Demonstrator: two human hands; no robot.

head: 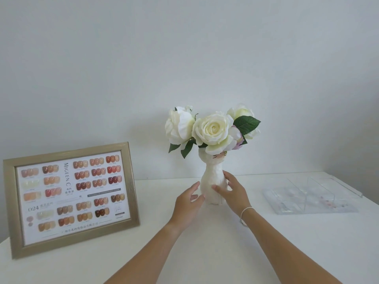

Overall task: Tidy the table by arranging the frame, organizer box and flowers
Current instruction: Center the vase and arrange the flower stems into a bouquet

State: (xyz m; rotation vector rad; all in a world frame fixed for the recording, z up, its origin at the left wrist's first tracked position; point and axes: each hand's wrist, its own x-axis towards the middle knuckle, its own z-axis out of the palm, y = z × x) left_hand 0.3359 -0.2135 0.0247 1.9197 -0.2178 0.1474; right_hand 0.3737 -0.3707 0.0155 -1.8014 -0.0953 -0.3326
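White roses (212, 129) with green leaves stand upright in a white textured vase (212, 177) at the middle of the white table (205, 242). My right hand (233, 192) rests against the vase's lower right side, fingers spread on it. Just left of the vase base is my left hand (187, 203), fingers apart, close to the vase and holding nothing. A gold picture frame (69, 198) with a nail colour chart leans upright at the left. A clear acrylic organizer box (311, 194) lies flat at the right.
A plain white wall (184, 58) runs right behind the table. The table's right edge falls away just past the organizer box. A thin bracelet circles my right wrist (247, 211).
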